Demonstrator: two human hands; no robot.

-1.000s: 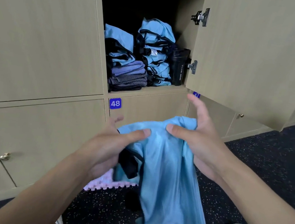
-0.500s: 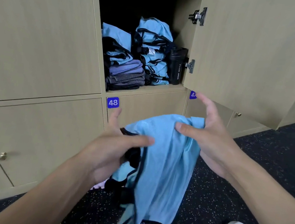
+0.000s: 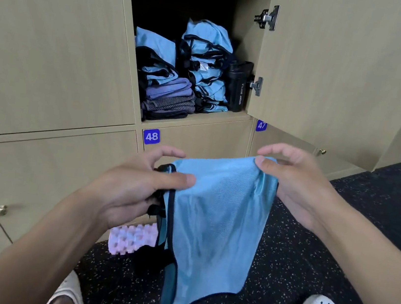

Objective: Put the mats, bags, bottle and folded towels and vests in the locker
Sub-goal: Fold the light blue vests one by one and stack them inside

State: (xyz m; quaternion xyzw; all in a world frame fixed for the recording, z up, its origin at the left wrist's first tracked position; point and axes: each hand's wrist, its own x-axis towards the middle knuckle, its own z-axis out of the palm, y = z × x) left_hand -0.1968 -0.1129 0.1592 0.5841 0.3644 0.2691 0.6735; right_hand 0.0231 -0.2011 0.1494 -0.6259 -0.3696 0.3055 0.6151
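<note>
Below the open locker (image 3: pixel 185 121), I am pinching a vest (image 3: pixel 216 218) with left hand (image 3: pixel 135 189) and right hand (image 3: pixel 290 182), spreading it for folding.

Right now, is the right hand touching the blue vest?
Touching. The head view shows the right hand pinching the top edge of the blue vest between thumb and fingers.

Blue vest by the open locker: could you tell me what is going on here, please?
A person holds a blue vest up by its top edge, the left hand gripping one side and the right hand pinching the other, so it hangs unfolded before the open locker. Inside sit folded vests, folded towels and a black bottle. A pink foam piece lies on the floor.
</note>
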